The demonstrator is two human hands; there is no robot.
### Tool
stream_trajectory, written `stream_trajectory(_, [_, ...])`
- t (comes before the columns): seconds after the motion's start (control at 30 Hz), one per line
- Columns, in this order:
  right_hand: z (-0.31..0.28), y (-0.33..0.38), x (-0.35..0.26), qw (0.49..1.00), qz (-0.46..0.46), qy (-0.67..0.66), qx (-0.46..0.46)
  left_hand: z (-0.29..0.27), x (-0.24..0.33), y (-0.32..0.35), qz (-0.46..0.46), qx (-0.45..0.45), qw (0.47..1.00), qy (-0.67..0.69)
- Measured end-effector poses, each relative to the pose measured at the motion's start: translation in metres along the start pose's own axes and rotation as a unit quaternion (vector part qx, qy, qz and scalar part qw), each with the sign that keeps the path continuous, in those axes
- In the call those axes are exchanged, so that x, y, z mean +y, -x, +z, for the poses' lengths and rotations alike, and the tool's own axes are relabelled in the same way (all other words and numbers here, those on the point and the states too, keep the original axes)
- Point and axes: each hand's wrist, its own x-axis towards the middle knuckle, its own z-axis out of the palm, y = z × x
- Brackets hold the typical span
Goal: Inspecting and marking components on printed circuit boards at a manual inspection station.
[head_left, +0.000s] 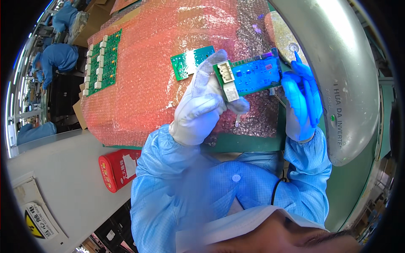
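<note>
My left hand (200,99), in a white glove, grips a green circuit board (257,76) by its left end, beside a white pin connector (225,72) and a white block. The board is tilted, its component side up, and its right part is lit strongly blue. At its right edge is my gloved right hand (300,99), fingers bent and closed together, coloured blue by the light. A narrow pointed tip shows above these fingers; what they hold, I cannot make out. Behind my left hand, a second green board (192,63) lies on pink bubble wrap (147,84).
At the left of the wrap lies a green panel of boards (103,63) with several white connectors. A large silver lamp housing (337,76) arches over the right side. A red container (118,170) stands lower left. Co-workers in blue (61,59) are far left.
</note>
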Motion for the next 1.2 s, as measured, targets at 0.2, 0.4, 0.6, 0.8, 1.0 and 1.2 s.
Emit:
stream_trajectory(0.2, [-0.009, 0.001, 0.018, 0.991, -0.043, 0.099, 0.085, -0.008, -0.007, 0.001, 0.029, 0.061, 0.963, -0.262])
stream_trajectory(0.4, [-0.021, 0.014, 0.030, 0.993, -0.092, 0.048, 0.061, -0.007, -0.009, 0.002, 0.008, 0.059, 0.967, -0.247])
stream_trajectory(0.6, [-0.022, 0.010, 0.026, 0.995, -0.095, 0.037, 0.001, -0.013, -0.008, 0.005, -0.006, 0.016, 0.974, -0.225])
stream_trajectory(0.8, [-0.020, 0.005, 0.023, 0.998, 0.002, 0.041, 0.051, -0.017, -0.009, 0.005, -0.007, 0.017, 0.967, -0.253])
stream_trajectory(1.0, [-0.024, 0.002, 0.036, 0.996, 0.031, 0.039, 0.068, -0.016, -0.008, 0.005, -0.008, 0.017, 0.965, -0.263])
stream_trajectory(1.2, [-0.012, 0.003, 0.001, 0.991, -0.019, -0.037, 0.127, -0.021, -0.004, -0.002, 0.012, 0.030, 0.966, -0.257])
